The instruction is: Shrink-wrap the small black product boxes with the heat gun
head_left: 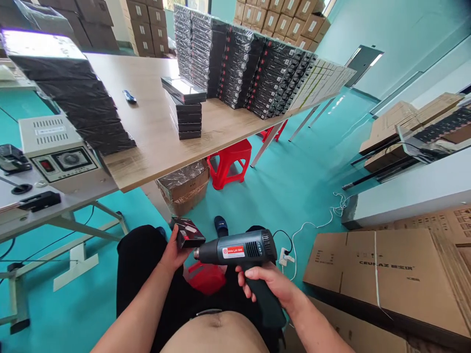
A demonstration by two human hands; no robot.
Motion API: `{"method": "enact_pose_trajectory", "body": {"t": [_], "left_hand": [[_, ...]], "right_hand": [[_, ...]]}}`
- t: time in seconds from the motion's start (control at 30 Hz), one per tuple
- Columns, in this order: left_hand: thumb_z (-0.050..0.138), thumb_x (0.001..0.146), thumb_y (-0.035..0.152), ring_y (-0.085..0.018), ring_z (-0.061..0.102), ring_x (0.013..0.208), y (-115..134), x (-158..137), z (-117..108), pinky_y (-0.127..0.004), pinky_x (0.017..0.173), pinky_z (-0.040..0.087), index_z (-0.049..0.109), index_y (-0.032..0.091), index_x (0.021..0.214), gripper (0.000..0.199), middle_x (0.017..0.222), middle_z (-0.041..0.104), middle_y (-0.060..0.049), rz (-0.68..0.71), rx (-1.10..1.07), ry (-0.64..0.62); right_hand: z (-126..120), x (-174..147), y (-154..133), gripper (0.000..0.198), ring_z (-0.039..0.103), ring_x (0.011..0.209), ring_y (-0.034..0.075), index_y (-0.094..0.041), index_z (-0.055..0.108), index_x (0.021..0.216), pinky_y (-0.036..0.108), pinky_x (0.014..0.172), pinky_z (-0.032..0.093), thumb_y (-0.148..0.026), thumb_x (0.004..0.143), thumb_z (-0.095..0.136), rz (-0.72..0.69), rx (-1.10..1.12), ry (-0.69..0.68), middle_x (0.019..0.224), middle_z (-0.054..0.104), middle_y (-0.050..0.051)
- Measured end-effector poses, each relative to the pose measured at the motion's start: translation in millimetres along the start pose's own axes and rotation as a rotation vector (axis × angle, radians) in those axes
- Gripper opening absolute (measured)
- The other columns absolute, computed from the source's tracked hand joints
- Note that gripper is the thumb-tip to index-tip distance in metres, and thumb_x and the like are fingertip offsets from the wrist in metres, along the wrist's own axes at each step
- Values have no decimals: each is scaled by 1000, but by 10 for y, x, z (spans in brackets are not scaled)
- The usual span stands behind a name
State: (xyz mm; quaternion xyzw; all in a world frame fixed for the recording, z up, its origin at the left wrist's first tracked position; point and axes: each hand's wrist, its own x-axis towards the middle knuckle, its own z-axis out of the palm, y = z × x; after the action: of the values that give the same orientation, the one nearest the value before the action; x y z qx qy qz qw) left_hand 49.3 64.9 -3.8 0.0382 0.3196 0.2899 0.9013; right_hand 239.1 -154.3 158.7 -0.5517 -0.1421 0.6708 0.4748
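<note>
My right hand (267, 282) is wrapped round the handle of a dark heat gun (235, 248) with a red and white label. Its metal nozzle points left. My left hand (175, 251) holds a small black box (188, 233) with a printed face and red edges, right by the nozzle; any gap between the two is hard to judge. Both are above my lap. On the wooden table (154, 147) in front stands a short stack of black boxes (189, 120), its top ones set askew. To the left rises a taller leaning stack of film-wrapped black boxes (84, 98).
Long rows of stacked black boxes (243, 68) line the table's far side. A blue object (129, 96) lies on the tabletop. At left is a beige control unit (61, 152). A red stool (231, 162) and a carton (187, 186) stand below; large cartons (368, 264) and a power strip (286, 257) are right.
</note>
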Motion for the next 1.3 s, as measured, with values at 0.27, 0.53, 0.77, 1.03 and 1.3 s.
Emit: {"method": "enact_pose_trajectory", "body": {"t": [0.27,0.53,0.77,1.03,1.3], "left_hand": [[56,86,50,-29,68,89,-8,82,-90,-50,79,55,59,17,102,38,94,70,-11,-36,27,42],[58,86,44,-31,67,94,8,75,-99,-51,80,56,55,16,99,30,99,66,-15,-78,-18,100],[61,84,34,-33,66,98,12,48,-51,-52,81,56,53,16,93,22,99,65,-15,-45,-31,91],[59,85,27,-24,68,75,12,59,-23,-44,67,59,52,18,86,11,81,65,-7,-16,-46,161],[56,87,30,-23,69,70,34,60,-22,-39,63,60,55,16,87,13,79,66,-8,-41,-70,175]], "right_hand": [[165,91,8,30,61,57,14,-11,68,95,24,49,48,-31,73,66,-56,-49,110,78,69,7],[302,127,41,32,60,57,14,-12,70,95,26,52,48,-34,72,67,-89,-74,202,78,69,6],[247,133,-31,31,60,59,14,-12,70,96,26,53,48,-33,74,65,-115,-133,231,78,69,6],[357,187,-75,31,61,60,14,-12,69,97,27,56,49,-32,74,65,-126,-105,96,80,70,7],[388,191,-136,25,62,59,15,-11,71,89,26,53,48,-28,73,67,-93,-135,-7,75,69,6]]}}
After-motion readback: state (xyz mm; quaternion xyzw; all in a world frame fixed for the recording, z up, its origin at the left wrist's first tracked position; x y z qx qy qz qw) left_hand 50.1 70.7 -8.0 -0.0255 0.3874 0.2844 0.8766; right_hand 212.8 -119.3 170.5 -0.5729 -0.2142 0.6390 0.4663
